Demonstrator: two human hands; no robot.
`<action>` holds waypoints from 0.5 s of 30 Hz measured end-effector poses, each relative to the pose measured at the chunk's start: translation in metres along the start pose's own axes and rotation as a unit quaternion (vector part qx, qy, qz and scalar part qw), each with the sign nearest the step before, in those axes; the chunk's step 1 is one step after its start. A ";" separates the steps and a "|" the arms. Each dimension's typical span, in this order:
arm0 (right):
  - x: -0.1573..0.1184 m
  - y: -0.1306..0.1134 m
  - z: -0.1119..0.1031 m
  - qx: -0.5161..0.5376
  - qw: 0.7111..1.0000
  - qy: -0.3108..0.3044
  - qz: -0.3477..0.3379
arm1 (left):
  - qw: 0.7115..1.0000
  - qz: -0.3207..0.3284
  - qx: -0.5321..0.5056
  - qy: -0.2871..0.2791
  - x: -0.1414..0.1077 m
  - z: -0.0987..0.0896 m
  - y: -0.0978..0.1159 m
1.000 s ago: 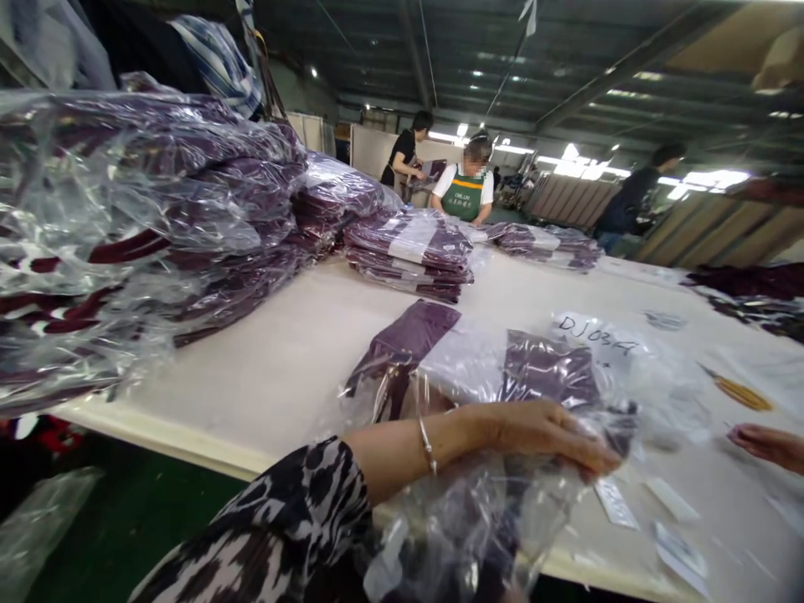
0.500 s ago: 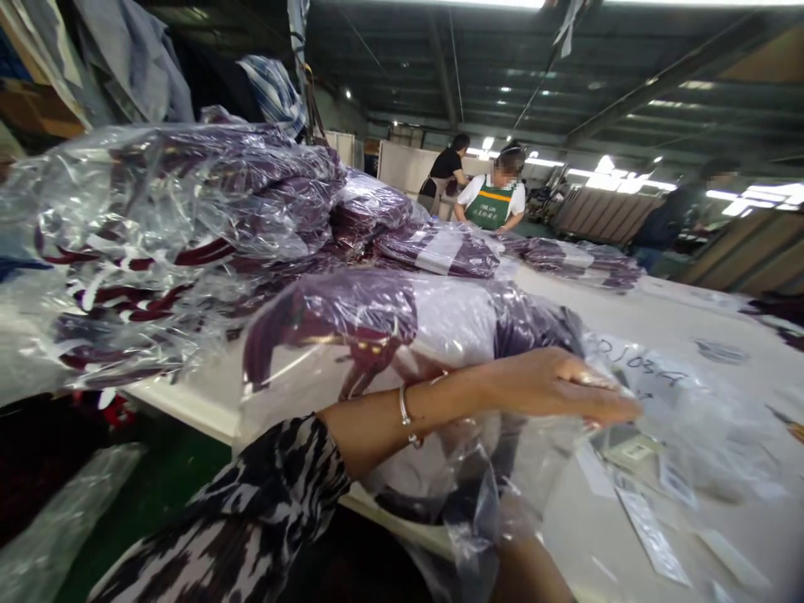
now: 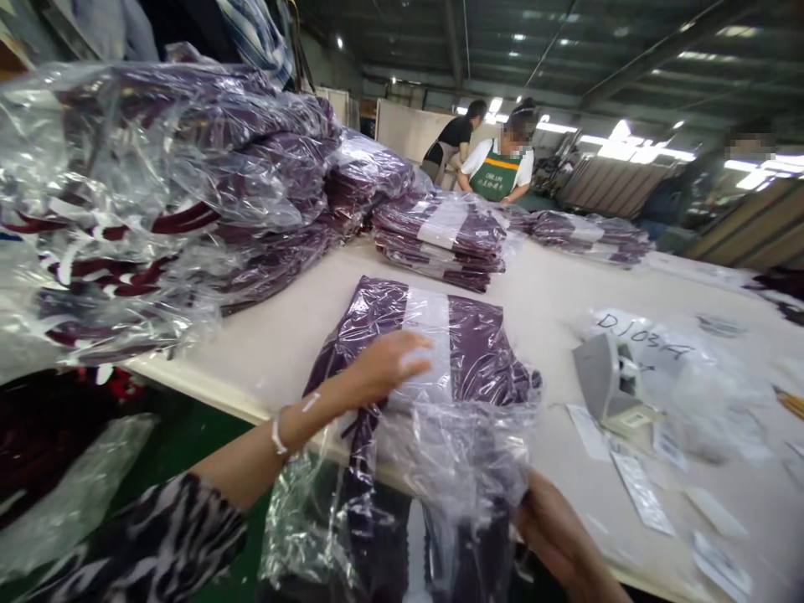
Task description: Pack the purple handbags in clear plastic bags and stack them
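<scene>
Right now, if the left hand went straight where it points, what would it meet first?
Probably the white band of the bagged purple garment; the left hand seems very close, perhaps already touching, but depth is unclear.

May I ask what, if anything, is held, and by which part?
The right hand seemingly holds the bagged garment by its right side; the left hand shows no clear grip.
</scene>
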State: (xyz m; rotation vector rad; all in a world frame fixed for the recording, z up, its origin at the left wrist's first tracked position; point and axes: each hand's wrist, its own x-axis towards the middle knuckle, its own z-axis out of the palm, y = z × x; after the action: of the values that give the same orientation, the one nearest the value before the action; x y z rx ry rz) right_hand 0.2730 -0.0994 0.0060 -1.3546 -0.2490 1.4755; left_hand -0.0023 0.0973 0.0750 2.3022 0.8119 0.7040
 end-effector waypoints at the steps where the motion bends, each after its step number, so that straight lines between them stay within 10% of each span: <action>1: 0.001 -0.011 -0.012 0.022 0.999 0.022 0.018 | 0.994 -0.073 0.054 0.064 -0.013 -0.019 -0.023; 6: 0.017 -0.069 -0.022 0.002 0.999 -0.027 0.044 | 0.933 -0.332 0.103 0.089 -0.054 -0.051 -0.107; 15: 0.115 -0.098 0.022 -0.071 0.993 0.058 -0.068 | 0.931 -0.309 0.055 0.186 0.033 -0.017 -0.114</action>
State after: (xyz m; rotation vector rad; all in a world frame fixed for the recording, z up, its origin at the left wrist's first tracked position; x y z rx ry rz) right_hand 0.3328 0.0411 0.0173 -1.5016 -0.3694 1.2813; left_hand -0.0329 0.1988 0.0195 1.8442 1.6895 0.8144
